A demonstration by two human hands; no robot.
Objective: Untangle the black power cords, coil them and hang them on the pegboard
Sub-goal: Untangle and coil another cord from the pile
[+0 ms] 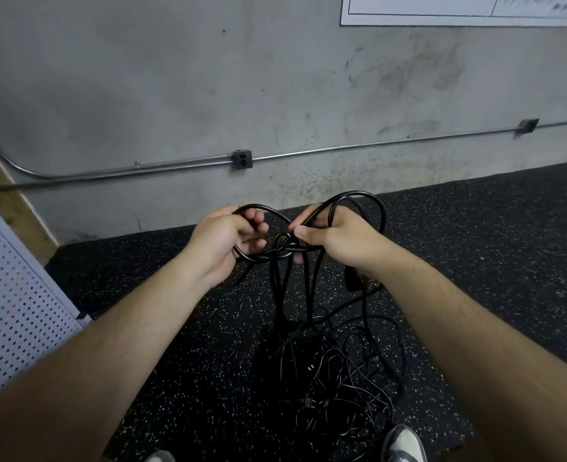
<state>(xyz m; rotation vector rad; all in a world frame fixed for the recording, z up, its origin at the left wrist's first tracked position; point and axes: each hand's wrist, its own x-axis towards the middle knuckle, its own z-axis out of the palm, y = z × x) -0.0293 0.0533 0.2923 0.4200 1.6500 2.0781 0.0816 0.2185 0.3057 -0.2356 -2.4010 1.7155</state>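
Lying in a loose heap on the speckled floor (475, 228), just beyond a grey shoe (405, 443), the black power cords (335, 371) are trailing upward in several strands to a knot (283, 250) between both hands. The left hand (223, 241) is curling its fingers (253, 216) round one loop. The right hand (338, 238) is pinching the strands beside the knot and gripping a larger loop. A white pegboard (12, 311) is standing at the left edge. Farther off, a metal conduit (375, 146) is running along the grey wall through an outlet box (242, 159). A white sheet (442, 11) above is carrying writing too blurred to read.
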